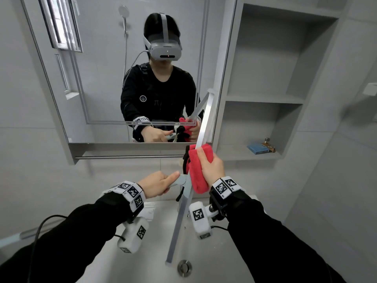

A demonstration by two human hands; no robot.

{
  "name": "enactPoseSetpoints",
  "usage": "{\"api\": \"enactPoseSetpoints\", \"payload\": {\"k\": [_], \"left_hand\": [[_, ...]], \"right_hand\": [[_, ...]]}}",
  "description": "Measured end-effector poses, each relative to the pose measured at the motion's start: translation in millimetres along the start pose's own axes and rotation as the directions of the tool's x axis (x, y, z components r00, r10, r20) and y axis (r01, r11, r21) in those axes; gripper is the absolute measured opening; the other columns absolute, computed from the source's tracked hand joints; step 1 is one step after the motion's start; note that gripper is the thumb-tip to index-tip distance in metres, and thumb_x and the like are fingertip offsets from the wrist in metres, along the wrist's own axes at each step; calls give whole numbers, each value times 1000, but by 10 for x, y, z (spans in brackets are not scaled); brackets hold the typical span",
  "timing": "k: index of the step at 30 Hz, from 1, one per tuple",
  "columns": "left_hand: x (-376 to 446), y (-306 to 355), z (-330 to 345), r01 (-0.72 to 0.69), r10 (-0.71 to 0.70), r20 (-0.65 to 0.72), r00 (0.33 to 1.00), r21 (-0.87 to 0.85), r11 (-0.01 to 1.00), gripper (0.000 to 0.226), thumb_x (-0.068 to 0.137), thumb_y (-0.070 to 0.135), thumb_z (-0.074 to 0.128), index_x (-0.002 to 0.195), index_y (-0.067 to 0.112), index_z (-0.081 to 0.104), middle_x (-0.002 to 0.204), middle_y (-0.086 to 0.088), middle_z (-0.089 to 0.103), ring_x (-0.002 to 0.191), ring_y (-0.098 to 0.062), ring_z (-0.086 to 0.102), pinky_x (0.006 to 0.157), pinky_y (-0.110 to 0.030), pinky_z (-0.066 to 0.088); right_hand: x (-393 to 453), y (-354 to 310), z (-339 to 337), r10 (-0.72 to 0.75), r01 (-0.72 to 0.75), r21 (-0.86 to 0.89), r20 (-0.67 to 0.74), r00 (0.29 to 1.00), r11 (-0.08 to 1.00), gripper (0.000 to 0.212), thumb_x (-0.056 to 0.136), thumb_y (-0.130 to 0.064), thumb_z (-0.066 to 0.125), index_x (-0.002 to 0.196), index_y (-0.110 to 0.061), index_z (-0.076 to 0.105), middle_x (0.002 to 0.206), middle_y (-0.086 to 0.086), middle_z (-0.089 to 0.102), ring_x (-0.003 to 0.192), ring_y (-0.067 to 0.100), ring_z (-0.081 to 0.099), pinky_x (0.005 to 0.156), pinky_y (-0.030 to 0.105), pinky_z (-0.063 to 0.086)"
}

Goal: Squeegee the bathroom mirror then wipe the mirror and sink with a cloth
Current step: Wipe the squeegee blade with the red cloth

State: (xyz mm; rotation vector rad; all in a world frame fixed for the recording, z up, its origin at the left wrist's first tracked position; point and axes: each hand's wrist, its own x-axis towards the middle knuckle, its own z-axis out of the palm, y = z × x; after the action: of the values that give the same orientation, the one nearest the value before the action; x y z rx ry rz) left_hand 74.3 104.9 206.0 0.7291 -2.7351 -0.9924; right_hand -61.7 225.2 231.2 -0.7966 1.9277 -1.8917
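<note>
My left hand grips the pale blue handle of a long squeegee. Its silver blade runs steeply from above the sink drain up past the mirror's right edge. My right hand holds a folded red cloth wrapped round the blade just above the handle. The mirror hangs on the wall ahead and reflects both hands, the cloth and the blade. Under my forearms lies the white sink.
A round metal drain sits in the basin. To the right of the mirror are grey open shelves; the lowest holds a blue box and a small brown object. A rail runs under the mirror cabinet.
</note>
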Motion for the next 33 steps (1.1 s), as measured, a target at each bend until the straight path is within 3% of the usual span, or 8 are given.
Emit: {"api": "enactPoseSetpoints", "payload": {"k": [2,5,12,15,19,21,26,33], "left_hand": [[-8,9,-7,5,-5,-25,1000,-1,1000,69,93,60,29,40,17,41,32,7,40,28,-2,36,50,-20,34],[-25,26,16,17,-17,-32,999,-23,1000,70,93,60,31,40,15,40,31,6,39,28,-4,35,49,-20,35],[-41,53,99,13,-17,-63,998,-57,998,72,93,60,28,39,16,39,35,6,39,28,-4,34,52,-22,34],[-46,72,124,26,-31,-74,997,-75,997,72,93,61,28,38,16,38,34,6,38,27,-5,33,49,-21,34],[-55,108,163,61,-69,-96,993,-86,994,71,93,61,30,39,15,40,34,6,39,27,-5,34,47,-22,33],[-64,126,181,60,-70,-117,991,-84,995,71,93,59,32,38,15,40,34,5,40,27,-5,35,49,-22,35],[-95,161,199,55,-63,-165,984,-57,997,72,95,55,32,37,14,40,36,3,42,32,-8,39,52,-23,36],[-209,206,192,51,-48,-194,980,8,999,73,95,56,29,37,14,41,35,5,41,26,-3,37,50,-23,32]], "right_hand": [[-24,1,27,51,-52,36,22,998,998,30,87,-52,54,85,-23,65,80,4,71,72,18,70,62,26,57],[-91,55,54,109,-113,119,37,993,986,48,89,-57,46,105,-15,65,97,15,71,92,31,68,86,44,55],[-432,361,72,173,-175,158,26,985,972,51,90,-54,45,110,-10,64,99,22,70,92,36,67,88,50,53],[-545,489,80,160,-162,96,22,987,982,44,91,-48,50,107,-9,64,98,18,71,94,33,67,90,47,53],[-561,525,45,113,-114,56,31,993,992,33,90,-38,58,105,-10,65,77,-2,70,62,1,68,58,15,54],[-555,519,36,95,-96,28,33,995,995,31,90,-37,59,105,-10,66,76,-5,68,58,-3,64,52,8,48],[-579,470,38,80,-80,-23,27,996,997,34,89,-39,58,106,-9,65,89,3,69,81,17,66,77,26,54],[-606,414,13,17,-13,-186,22,1000,982,36,90,-45,55,103,-13,64,92,4,67,83,18,62,78,24,46]]}}
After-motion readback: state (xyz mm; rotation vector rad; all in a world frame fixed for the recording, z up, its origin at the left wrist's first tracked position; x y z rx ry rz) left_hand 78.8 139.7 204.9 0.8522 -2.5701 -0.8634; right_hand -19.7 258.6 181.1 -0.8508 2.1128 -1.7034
